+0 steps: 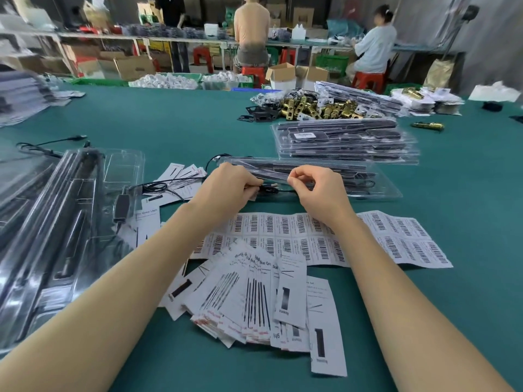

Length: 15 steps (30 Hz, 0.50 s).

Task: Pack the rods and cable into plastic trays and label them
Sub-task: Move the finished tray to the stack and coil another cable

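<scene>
Both hands, left (230, 183) and right (317, 188), are pinching the black cable (270, 190) at the near edge of the clear tray (379, 190) on the worktop (175, 120). Risk: loose cable springing uncoiled, snagging rods (300, 168), blocking closure.

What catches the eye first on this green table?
Two bare hands, left hand and right hand, pinch a thin black cable beside a clear plastic tray of dark rods. Below them lies a barcode label sheet, and brass lock parts glint farther back.
</scene>
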Available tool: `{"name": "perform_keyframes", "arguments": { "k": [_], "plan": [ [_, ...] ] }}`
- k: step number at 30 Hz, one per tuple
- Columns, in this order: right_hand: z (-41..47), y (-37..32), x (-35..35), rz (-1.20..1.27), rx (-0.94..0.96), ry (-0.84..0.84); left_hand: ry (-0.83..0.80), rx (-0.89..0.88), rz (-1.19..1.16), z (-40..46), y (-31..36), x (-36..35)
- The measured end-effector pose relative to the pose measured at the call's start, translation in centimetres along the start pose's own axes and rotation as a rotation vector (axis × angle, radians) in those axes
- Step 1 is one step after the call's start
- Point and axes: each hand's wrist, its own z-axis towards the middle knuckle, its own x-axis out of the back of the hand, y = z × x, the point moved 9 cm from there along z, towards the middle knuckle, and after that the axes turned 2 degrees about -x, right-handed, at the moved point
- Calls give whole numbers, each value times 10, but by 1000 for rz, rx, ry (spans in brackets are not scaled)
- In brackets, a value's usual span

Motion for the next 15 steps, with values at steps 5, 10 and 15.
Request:
{"name": "perform_keyframes", "arguments": {
  "k": [5, 10, 15],
  "plan": [
    [0, 1, 0, 2, 7, 2, 76, 86, -93, 0, -5, 2],
    [0, 0, -1, -6, 30, 8, -22, 34, 20, -7, 11, -6],
    [-1, 2, -3, -11, 36, 22, -270, 25, 263, -18, 22, -23]
  ]
}}
